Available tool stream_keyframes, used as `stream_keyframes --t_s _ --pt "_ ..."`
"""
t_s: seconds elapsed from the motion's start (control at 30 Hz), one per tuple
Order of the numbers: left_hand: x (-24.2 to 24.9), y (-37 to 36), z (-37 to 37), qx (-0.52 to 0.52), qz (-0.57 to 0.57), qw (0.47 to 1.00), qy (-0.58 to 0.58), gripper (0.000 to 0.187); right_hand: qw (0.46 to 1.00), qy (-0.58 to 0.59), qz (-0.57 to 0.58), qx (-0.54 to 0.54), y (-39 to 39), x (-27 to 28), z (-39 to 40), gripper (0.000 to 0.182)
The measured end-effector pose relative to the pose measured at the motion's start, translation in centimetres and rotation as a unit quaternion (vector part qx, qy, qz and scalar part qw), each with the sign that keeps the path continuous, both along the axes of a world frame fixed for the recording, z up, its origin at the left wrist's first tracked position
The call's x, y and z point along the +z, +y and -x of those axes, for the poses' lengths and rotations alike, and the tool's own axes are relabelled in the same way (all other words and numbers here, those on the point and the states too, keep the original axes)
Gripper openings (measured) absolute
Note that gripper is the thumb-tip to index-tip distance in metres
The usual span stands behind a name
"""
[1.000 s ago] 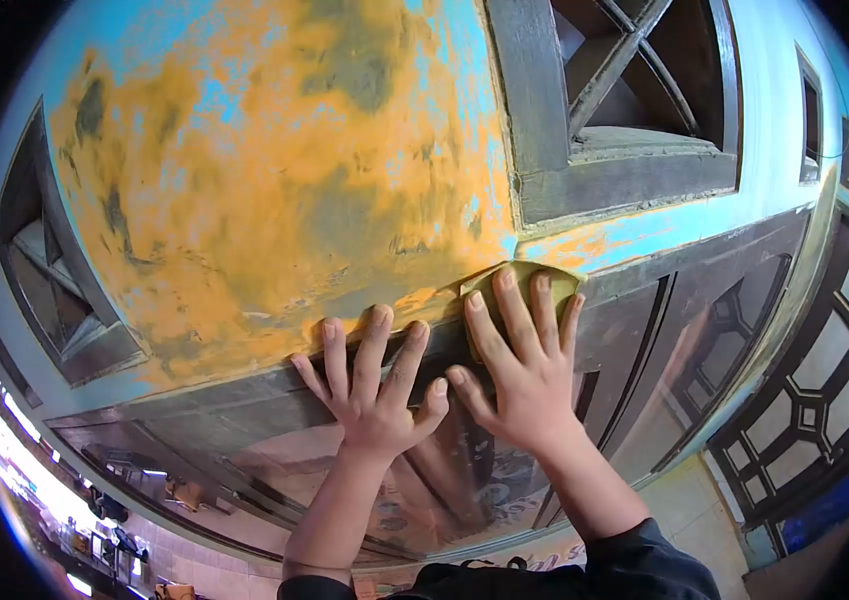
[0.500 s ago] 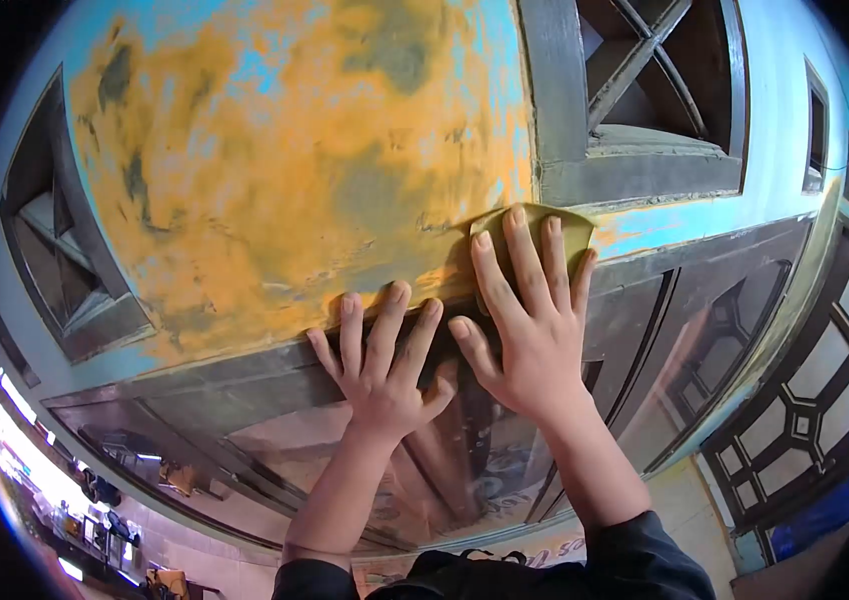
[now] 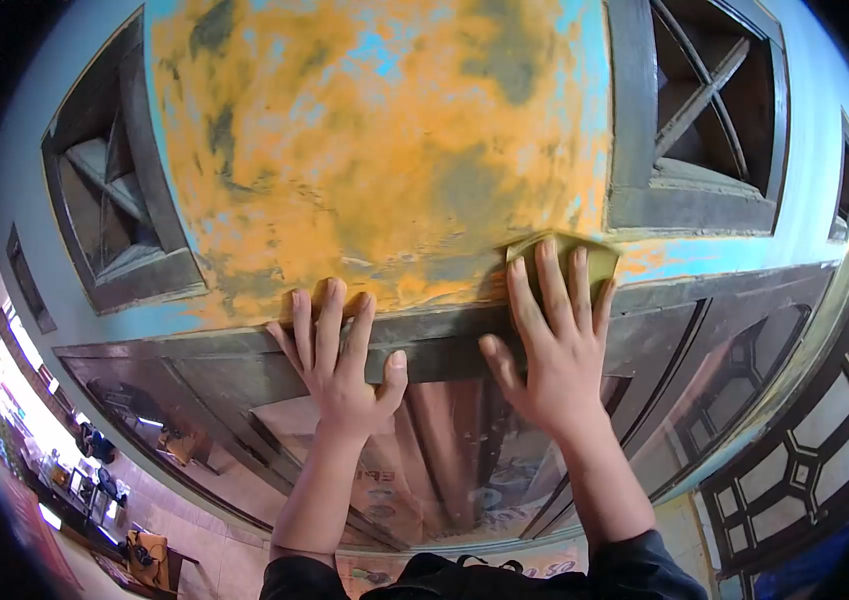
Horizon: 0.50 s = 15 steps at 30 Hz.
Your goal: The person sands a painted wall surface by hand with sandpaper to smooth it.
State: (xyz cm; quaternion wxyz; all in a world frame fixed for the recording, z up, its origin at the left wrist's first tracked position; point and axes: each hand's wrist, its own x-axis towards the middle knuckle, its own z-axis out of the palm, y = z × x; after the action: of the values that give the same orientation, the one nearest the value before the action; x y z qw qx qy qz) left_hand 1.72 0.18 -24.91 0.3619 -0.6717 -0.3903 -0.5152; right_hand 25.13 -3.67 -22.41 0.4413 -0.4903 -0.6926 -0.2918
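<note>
Under the spread fingers of my right hand (image 3: 560,370) a folded olive-yellow sheet, which looks like sandpaper (image 3: 600,262), is pressed against the lower right of an orange-patched wall panel (image 3: 345,170). Its fingertips lie flat on the sheet, and the thumb is held apart. To the left, my left hand (image 3: 343,375) has its fingers apart and holds nothing. Those fingertips rest at the panel's lower edge, over the dark wooden rail (image 3: 425,335). Blue and grey patches show through the orange. The side of the sheet facing the wall is hidden.
Dark framed openings with crossed bars stand left (image 3: 115,190) and right (image 3: 710,110) of the panel. Below the rail are glossy glazed panels (image 3: 435,450). A patterned dark door (image 3: 805,450) is at the right. Furniture (image 3: 150,560) shows low at the left.
The view has turned left, so the wall sits farther right in it. Along the wall, my left hand has slid left, and my right hand with the sheet has moved slightly left.
</note>
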Motion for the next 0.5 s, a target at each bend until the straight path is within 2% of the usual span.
stream_keyframes --t_s 0.07,0.2,0.37,0.5 --pt "-0.4 0.2 1.1 0.011 -0.007 1.0 -0.003 0.054 1.0 -0.008 0.008 0.006 0.1 -1.5 0.7 0.071" --pt "-0.3 0.0 2.2 0.017 -0.001 1.0 -0.01 0.053 1.0 -0.01 0.008 -0.004 0.0 0.0 1.4 0.071" --pt "-0.2 0.6 3.7 0.017 -0.008 1.0 -0.012 0.054 1.0 -0.011 0.006 -0.002 0.1 -1.1 2.0 0.07" --pt "2.3 0.0 3.7 0.031 0.019 0.999 0.025 0.06 0.999 -0.032 0.002 -0.001 0.2 0.0 3.7 0.069"
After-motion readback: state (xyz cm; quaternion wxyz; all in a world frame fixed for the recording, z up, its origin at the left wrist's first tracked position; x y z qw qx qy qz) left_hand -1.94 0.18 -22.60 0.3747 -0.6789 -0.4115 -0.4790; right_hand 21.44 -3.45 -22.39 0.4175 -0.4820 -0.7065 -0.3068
